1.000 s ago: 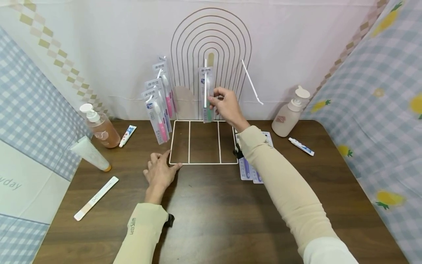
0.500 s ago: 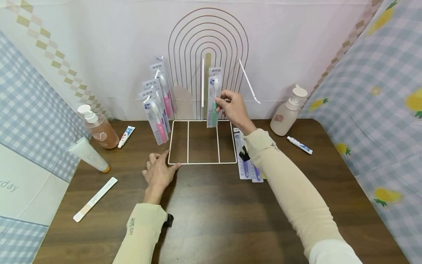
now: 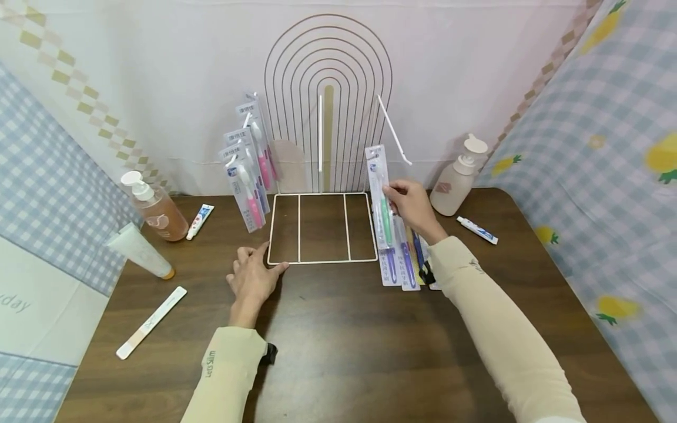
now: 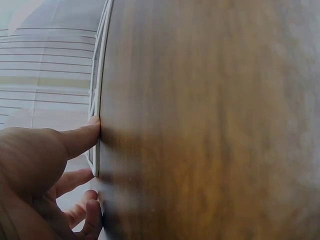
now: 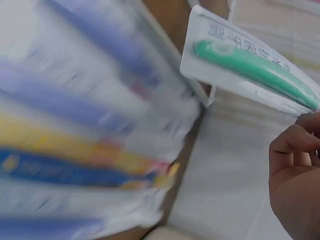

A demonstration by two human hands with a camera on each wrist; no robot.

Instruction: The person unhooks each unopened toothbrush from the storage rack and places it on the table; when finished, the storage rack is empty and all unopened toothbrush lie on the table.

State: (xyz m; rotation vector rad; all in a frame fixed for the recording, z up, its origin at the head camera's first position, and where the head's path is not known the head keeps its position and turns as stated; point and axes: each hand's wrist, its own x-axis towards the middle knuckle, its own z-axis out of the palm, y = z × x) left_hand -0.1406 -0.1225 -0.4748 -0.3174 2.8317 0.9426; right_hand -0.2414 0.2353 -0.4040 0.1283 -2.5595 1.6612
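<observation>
My right hand [image 3: 414,207] pinches the edge of a packaged green toothbrush [image 3: 386,220], upright in front of the packs on the right. In the right wrist view its green handle [image 5: 255,70] shows through clear plastic. Below it, packaged purple toothbrushes [image 3: 408,267] lie on the table, with a yellow and blue pack [image 5: 75,167] among them, blurred. At the front left corner of a white wire rack [image 3: 322,262], my left hand [image 3: 254,281] rests with thumb and index finger spread against the wire. In the left wrist view the thumb [image 4: 82,139] touches the front bar.
Packaged pink and purple toothbrushes [image 3: 245,197] hang on the rack's left hook; middle [image 3: 319,135] and right hooks [image 3: 392,129] are bare. Pump bottles [image 3: 161,211] [image 3: 452,185], toothpaste tubes [image 3: 200,221] [image 3: 477,230], a white squeeze tube [image 3: 140,252] and a white strip [image 3: 151,323] surround them.
My right hand has brought the packaged green toothbrush off the rack's middle hook, right and down toward the packs on the table. My left hand stays at the rack's corner.
</observation>
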